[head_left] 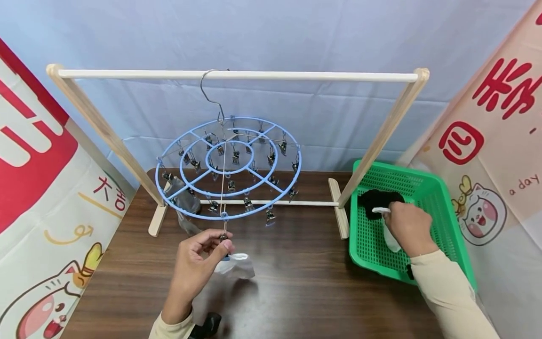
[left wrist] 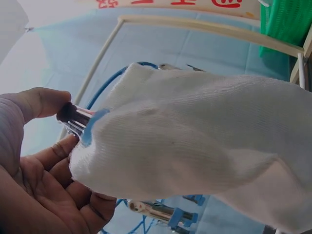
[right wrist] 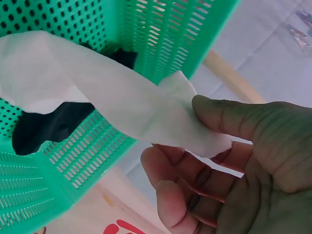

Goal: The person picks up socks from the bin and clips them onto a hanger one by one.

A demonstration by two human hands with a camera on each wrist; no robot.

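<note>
Between thumb and fingers, my left hand (head_left: 192,266) pinches a metal clip (left wrist: 78,117) with blue tips, at the near edge of a round blue clip hanger (head_left: 199,181). A white sock (left wrist: 185,141) is caught in that clip and hangs from it. Over at the right, my right hand (head_left: 408,228) pinches one end of another white sock (right wrist: 131,107), whose length trails down into the green basket (head_left: 455,240). A black cloth item (head_left: 377,200) lies in the basket beside it.
The hanger's hook (head_left: 211,94) hangs on the white bar of a wooden rack (head_left: 296,75). Several other clips dangle from the rings. A grey sock (head_left: 186,200) hangs at the hanger's left side. Printed banners (head_left: 478,155) flank the brown table (head_left: 288,282).
</note>
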